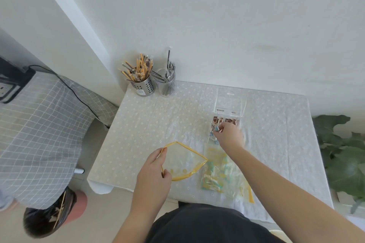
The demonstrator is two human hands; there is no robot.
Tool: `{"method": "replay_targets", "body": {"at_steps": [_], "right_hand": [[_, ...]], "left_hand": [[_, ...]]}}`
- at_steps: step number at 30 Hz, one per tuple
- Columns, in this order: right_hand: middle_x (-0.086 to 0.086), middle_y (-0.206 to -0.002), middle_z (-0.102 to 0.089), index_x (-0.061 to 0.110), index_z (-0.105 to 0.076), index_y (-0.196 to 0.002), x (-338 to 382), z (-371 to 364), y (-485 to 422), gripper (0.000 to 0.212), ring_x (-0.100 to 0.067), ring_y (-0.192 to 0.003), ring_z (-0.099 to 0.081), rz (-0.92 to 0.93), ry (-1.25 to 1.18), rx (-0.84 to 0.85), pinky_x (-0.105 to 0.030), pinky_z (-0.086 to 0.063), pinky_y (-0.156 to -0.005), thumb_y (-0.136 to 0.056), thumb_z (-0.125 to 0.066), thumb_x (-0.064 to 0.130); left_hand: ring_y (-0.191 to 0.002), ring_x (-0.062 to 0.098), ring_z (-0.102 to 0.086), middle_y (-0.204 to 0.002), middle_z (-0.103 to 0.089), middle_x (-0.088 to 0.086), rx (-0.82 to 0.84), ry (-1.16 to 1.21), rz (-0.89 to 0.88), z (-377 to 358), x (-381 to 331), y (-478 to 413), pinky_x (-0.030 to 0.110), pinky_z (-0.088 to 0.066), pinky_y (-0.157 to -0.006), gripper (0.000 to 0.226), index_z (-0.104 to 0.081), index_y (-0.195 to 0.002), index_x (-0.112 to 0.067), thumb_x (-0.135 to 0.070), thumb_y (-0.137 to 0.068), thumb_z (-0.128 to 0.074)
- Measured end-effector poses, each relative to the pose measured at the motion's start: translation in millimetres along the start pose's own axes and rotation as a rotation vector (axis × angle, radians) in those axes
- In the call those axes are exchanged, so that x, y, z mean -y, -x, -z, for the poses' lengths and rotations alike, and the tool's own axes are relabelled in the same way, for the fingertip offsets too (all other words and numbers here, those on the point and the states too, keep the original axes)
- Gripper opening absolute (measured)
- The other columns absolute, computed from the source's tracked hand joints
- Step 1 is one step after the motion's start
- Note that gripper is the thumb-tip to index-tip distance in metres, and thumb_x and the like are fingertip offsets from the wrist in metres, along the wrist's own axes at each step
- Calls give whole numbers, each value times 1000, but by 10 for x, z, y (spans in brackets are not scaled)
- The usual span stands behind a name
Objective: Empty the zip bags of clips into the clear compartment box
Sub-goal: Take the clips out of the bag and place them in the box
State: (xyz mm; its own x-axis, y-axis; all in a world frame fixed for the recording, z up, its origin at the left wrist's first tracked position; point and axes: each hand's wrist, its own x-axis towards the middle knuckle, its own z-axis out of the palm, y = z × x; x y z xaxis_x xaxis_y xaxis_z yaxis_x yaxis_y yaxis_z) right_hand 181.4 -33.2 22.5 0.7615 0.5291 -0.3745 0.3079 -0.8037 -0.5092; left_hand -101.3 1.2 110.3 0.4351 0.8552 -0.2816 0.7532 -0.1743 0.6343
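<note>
Head view looks down on a table [150, 124] covered with a white eyelet cloth, pushed against a white wall. The left hand [156, 165] grips an empty zip bag [185, 162] with a yellow rim, thumb and fingers pinching its left edge so that the mouth is held wide open just above the cloth. The right hand [230, 134] reaches further out, over the near part of the clear compartment box [214, 124], with its fingers curled down round a few blue-and-white clips [217, 129]. The box lies on the right half of the table with its clear lid [230, 100] folded back toward the wall, and brown clips [227, 120] fill its far row of compartments. How the compartments under the hand are filled cannot be seen.

A second zip bag [219, 173], full of teal and yellow clips, lies flat on the cloth just beside the empty one, partly under the right forearm.

At the table's far left corner stand a perforated metal holder [143, 87] of wrapped chopsticks and, touching it, a clear cup [167, 87] of cutlery. A leafy plant [345, 162] stands off the right edge, and grey checked fabric [45, 124] covers something at left.
</note>
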Motion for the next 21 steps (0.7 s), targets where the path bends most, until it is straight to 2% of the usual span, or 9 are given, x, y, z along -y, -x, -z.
{"method": "replay_targets", "body": {"at_steps": [3,5,8,10,13,16,18,21], "right_hand": [[-3,-69,-68,14,-69,-85,-20,-6,-32,20,-21,-63,-66,-15,106,43,-24,-42,-49,-91,-69,34],[-2,-75,-71,16,-70,-86,-24,0,-69,22,-21,-66,-68,-29,111,65,-23,-43,-49,-91,-67,37],[5,-77,-72,29,-71,-86,-24,30,-104,17,-19,-67,-69,-17,111,62,-22,-44,-50,-93,-62,42],[5,-70,-70,28,-72,-81,-44,25,-143,19,-18,-64,-68,-7,170,72,-23,-47,-49,-94,-62,38],[1,-61,-66,17,-70,-69,-72,-8,-219,24,-22,-62,-70,-31,253,87,-29,-54,-50,-91,-64,25],[-2,-61,-67,16,-72,-66,-64,-18,-293,30,-22,-58,-68,-37,264,137,-26,-52,-50,-91,-68,32],[0,-54,-61,17,-67,-59,-35,24,-337,35,-20,-52,-62,-37,267,192,-24,-50,-51,-90,-68,34],[2,-60,-60,16,-69,-67,30,118,-350,22,-19,-54,-59,-16,300,259,-26,-52,-58,-86,-58,21]], "left_hand": [[-103,18,-67,-156,-42,-26,12,-1,-5,-13,-4,-23,27,-50,-106,65,-48,-157,-27,-5,-97,-58],[-94,12,-66,-155,-42,-27,16,8,-8,-18,-3,-37,31,-51,-106,65,-48,-157,-28,-5,-97,-58],[-85,6,-62,-156,-42,-27,21,16,-8,-24,8,-60,30,-52,-105,65,-48,-157,-28,-5,-97,-58],[-85,7,-61,-156,-42,-26,23,11,-14,-32,18,-77,27,-51,-103,65,-48,-157,-28,-6,-97,-58],[-87,9,-62,-156,-42,-26,25,9,-27,-43,19,-96,25,-50,-102,65,-47,-157,-29,-6,-97,-58],[-94,12,-64,-156,-42,-26,31,11,-32,-54,30,-102,25,-51,-103,66,-46,-157,-31,-6,-98,-58],[-90,9,-62,-156,-42,-27,41,13,-27,-58,45,-103,26,-51,-103,65,-46,-157,-31,-6,-98,-58],[-84,5,-61,-156,-42,-28,53,10,-27,-62,62,-107,29,-52,-103,65,-47,-158,-31,-7,-98,-58]]}}
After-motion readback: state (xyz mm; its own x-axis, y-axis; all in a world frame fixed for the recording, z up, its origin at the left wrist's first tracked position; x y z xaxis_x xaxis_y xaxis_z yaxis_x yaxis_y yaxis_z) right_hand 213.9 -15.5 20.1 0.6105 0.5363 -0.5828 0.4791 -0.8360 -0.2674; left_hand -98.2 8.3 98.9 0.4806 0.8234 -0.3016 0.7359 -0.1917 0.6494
